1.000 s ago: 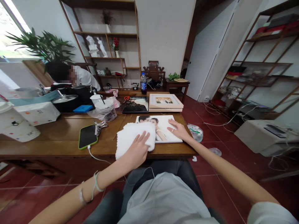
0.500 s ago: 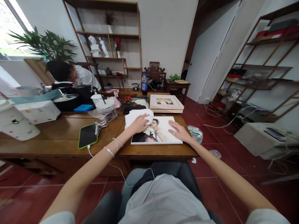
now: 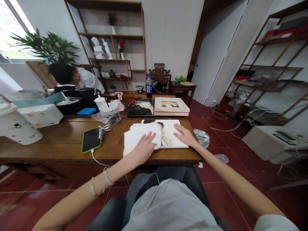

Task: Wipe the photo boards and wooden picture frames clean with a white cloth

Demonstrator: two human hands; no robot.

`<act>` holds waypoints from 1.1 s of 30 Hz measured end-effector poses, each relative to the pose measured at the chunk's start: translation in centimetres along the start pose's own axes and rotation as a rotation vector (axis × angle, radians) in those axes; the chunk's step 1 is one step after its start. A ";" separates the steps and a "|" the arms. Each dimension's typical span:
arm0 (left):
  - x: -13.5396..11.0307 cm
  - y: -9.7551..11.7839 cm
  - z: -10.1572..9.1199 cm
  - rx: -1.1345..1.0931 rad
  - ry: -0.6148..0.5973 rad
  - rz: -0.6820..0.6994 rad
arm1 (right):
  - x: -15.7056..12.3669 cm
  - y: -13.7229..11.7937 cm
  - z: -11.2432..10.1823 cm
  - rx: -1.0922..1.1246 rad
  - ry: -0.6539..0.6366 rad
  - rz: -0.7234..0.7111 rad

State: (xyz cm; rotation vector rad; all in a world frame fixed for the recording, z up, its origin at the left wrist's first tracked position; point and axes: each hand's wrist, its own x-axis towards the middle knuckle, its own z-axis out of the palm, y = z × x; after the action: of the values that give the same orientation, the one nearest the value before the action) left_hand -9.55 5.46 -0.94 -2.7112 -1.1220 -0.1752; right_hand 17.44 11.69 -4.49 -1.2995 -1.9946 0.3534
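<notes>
A white cloth [image 3: 137,136] lies over the left part of a photo panel [image 3: 173,125] near the table's front edge. My left hand [image 3: 145,148] grips the cloth, with its fingers bent over the right side. Part of the printed picture, a person in a light dress, shows to the right of the cloth; the rest is covered. On the panel's white right side rests my right hand [image 3: 184,134], its fingers stretched out and flat, a ring on one of them.
Behind the panel lie a dark picture [image 3: 140,108] and a pale framed photo [image 3: 171,106]. A green-cased phone [image 3: 91,140] with a charging cable is at left, near a plastic bag [image 3: 110,115] and a paper cup [image 3: 20,123]. A person [image 3: 89,78] sits across the table.
My left hand has drawn the white cloth toward me, from the panel's upper left down over its front edge. The right hand has stayed in place.
</notes>
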 end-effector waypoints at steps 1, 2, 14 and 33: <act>-0.7 0.7 -0.2 -0.013 0.002 0.010 | 0.0 0.0 0.0 0.007 0.003 -0.002; -1.3 1.1 -0.3 -0.025 0.005 0.020 | 0.0 0.1 0.1 0.013 0.007 -0.003; 4.7 -4.5 2.2 -0.045 0.097 -0.075 | -0.1 -0.2 -0.3 0.019 0.000 -0.007; 0.2 2.2 0.3 0.016 0.042 -0.026 | -0.1 -0.1 0.2 -0.008 0.034 -0.009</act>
State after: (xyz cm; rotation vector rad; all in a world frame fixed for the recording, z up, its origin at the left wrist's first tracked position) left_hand -7.84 4.16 -1.54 -2.6671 -1.1429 -0.2259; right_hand 17.26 11.60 -4.69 -1.2922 -1.9748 0.3175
